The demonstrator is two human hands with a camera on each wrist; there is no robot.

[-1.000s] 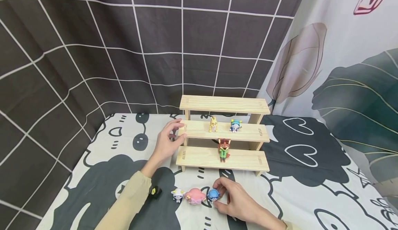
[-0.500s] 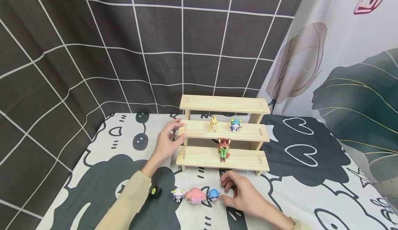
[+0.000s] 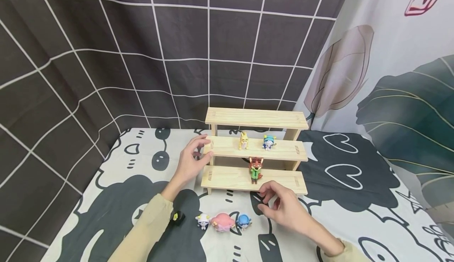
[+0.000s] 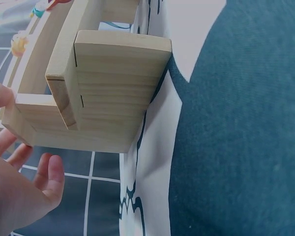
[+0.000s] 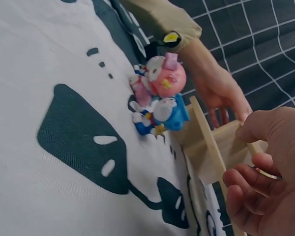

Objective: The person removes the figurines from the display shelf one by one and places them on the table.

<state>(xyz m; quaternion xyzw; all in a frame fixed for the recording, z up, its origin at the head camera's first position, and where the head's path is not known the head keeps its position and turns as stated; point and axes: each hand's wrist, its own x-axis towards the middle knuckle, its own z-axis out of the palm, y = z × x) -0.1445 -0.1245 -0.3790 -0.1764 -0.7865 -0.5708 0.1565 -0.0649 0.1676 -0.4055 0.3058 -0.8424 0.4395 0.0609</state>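
A three-tier wooden display shelf [image 3: 227, 178] stands on the patterned cloth. My left hand [image 3: 190, 160] grips the left end of its middle board, thumb at the front edge and fingers toward the back. My right hand [image 3: 283, 207] hovers in front of the lowest board at the right, fingers loosely bent, nothing held. Left of it on the cloth, a blue-capped figurine [image 3: 243, 222], a pink-haired figurine [image 3: 222, 222] and a white figurine with yellow horns [image 3: 203, 221] stand in a row. A fox figurine [image 3: 255, 170] in green stands on the lowest board.
On the middle board stand a yellow rabbit-like figurine [image 3: 243, 141] and a figurine in a teal hat [image 3: 268, 142]. A small black thing with a yellow spot [image 3: 177, 218] lies by the left sleeve. A dark grid curtain [image 3: 184, 77] hangs behind the shelf.
My right hand has let go of the blue-capped figurine and moved right and up, toward the shelf's lowest board. My left hand stays at the middle board's end.
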